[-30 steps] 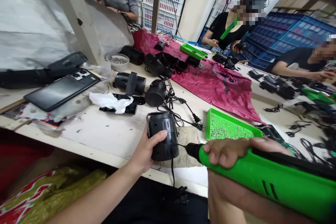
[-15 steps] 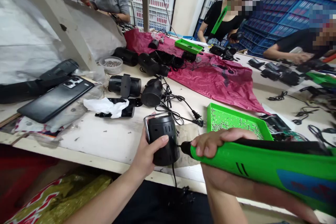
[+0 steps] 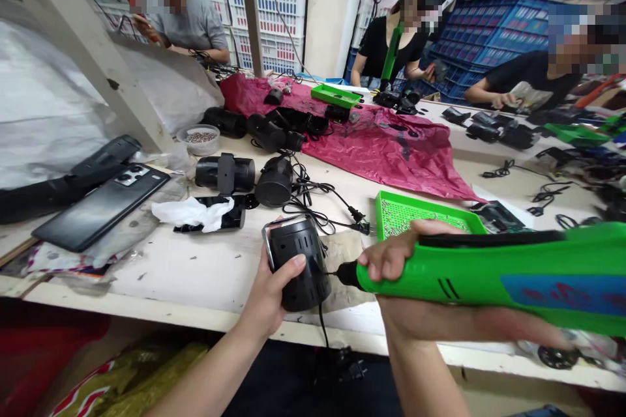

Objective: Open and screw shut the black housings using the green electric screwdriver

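My left hand (image 3: 271, 293) grips a black cylindrical housing (image 3: 300, 264) with side slots, thumb across its front. A metal bracket runs along its left side, and a cord hangs from its underside. My right hand (image 3: 396, 267) is wrapped around a green electric screwdriver (image 3: 469, 287) held level. The screwdriver's bit meets the right side of the housing; whether a screw sits at its tip I cannot make out. Behind the screwdriver lies a green tray (image 3: 425, 212) of small screws, partly hidden by my right hand.
Black housings (image 3: 225, 173) with cords, a crumpled white tissue (image 3: 193, 214), a phone (image 3: 100, 205) and a tub of screws (image 3: 199, 139) lie to the left. A magenta sheet (image 3: 376, 150) spans the table's middle. Several people sit across the table; one holds another green screwdriver (image 3: 391, 55).
The view has shifted a little, so the tabletop items sit further left. The screwdriver now lies more level, its bit still at the housing. Both hands keep their grips.
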The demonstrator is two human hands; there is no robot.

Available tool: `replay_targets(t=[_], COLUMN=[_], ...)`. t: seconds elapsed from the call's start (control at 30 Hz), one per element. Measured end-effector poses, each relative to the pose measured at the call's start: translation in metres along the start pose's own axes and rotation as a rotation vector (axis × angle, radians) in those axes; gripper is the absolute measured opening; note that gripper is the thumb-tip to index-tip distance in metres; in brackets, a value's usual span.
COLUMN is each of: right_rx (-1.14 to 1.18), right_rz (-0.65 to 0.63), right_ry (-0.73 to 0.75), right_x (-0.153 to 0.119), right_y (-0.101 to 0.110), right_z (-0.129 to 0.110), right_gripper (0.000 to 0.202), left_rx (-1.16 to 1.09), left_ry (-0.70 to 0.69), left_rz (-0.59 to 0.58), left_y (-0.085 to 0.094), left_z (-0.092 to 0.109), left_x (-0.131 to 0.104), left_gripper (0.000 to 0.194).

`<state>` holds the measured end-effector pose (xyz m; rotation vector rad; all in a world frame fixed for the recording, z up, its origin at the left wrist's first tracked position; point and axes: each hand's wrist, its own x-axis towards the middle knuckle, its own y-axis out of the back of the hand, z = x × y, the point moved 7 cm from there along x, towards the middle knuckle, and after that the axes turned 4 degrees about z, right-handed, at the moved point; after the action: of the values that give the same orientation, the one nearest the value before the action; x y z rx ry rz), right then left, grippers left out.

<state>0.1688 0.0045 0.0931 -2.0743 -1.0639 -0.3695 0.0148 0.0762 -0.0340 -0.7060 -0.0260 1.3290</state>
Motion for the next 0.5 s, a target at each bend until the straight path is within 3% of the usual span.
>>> replay_targets(t=[0.13, 0.23, 0.37, 0.5], right_rx=[-0.055, -0.048, -0.028, -0.061], right_rz=[0.004, -0.012, -0.048, -0.242], right_ry=[0.056, 0.02, -0.086, -0.162], right_x=[0.002, 0.005, 0.012, 0.013], right_y=[0.002, -0.012, -0.04, -0.064], right_z=[-0.025, -0.032, -0.023, -0.003], right_gripper=[0.039, 0.022, 0.018, 0.02], left_rx=[0.011, 0.001, -0.032, -0.037], left_ry=[0.017, -0.015, -0.005, -0.025], left_rz=[-0.04, -0.07, -0.091, -0.095], left_y=[-0.005, -0.007, -0.008, -0.007], left_z=[0.0, 0.001, -0.002, 0.001], left_x=[0.001, 0.002, 0.002, 0.002], left_gripper=[0.084, 0.087, 0.096, 0.1])
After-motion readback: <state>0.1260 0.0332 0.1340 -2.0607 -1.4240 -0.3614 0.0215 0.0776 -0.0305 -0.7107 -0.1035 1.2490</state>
